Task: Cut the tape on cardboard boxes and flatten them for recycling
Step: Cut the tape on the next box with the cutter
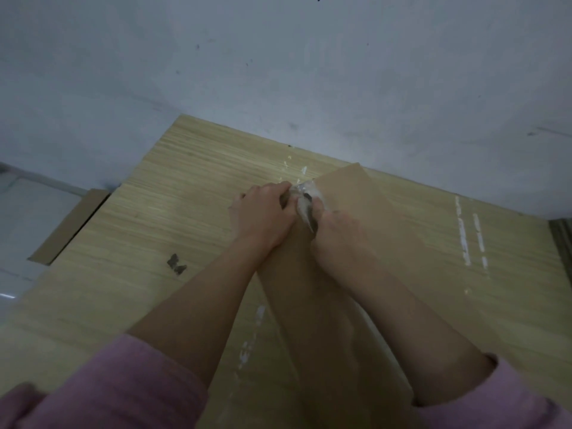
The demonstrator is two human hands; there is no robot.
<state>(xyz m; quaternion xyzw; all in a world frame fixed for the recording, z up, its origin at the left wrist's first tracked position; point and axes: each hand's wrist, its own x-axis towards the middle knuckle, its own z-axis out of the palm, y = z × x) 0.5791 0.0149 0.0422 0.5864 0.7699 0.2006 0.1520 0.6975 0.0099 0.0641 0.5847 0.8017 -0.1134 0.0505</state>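
We have the box [337,243] lying flat on the table [185,193], its long axis running from near our body away toward the wall [278,72], the far end tipped a little rightward and stopping just short of the wall. At that far end our left hand [263,218] curls its fingers over the box's left edge, and our right hand [337,230] grips a crumpled strip of clear tape [305,196] there; both hands touch. Left of the box, a small dark scrap [176,264] lies on the table. Beyond the table's left edge, another cardboard sheet [69,224] rests on the floor. White streaks [464,233] mark the table right of the box.
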